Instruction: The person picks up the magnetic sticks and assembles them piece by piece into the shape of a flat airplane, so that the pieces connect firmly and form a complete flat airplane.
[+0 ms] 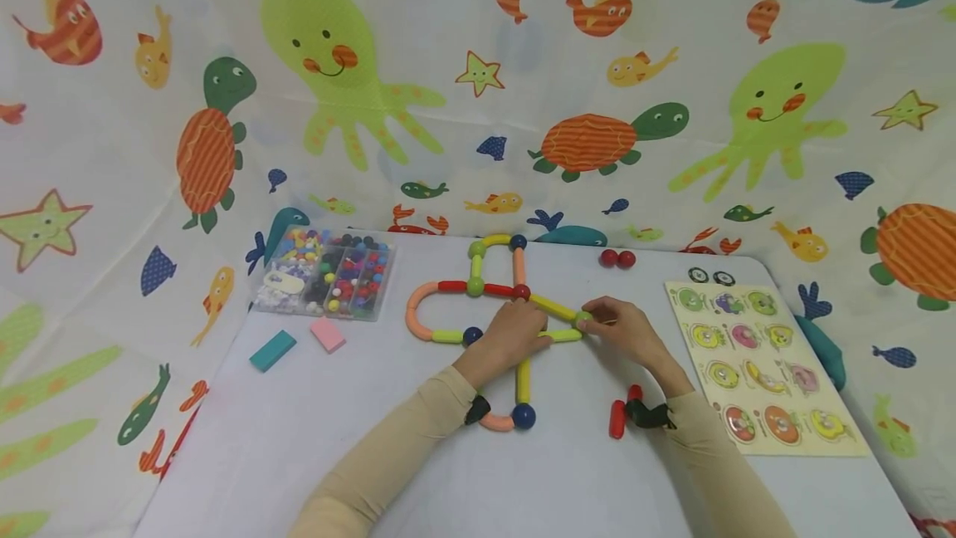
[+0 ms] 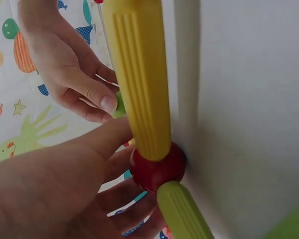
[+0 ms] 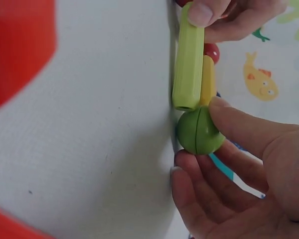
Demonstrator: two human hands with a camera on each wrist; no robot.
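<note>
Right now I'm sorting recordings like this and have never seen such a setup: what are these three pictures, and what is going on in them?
No machine here: a person works with bare hands, wearing three cameras. The wide picture comes from the head, looking down at a white table. The two close-ups come from the wrists.

On the table lies a figure of coloured rods and balls. Beside it are a clear bead box, a teal block, a pink block, two loose red balls, a red rod and a peg puzzle board.

The right hand pinches a green ball at the end of a light green rod. The left hand steadies that rod.
</note>
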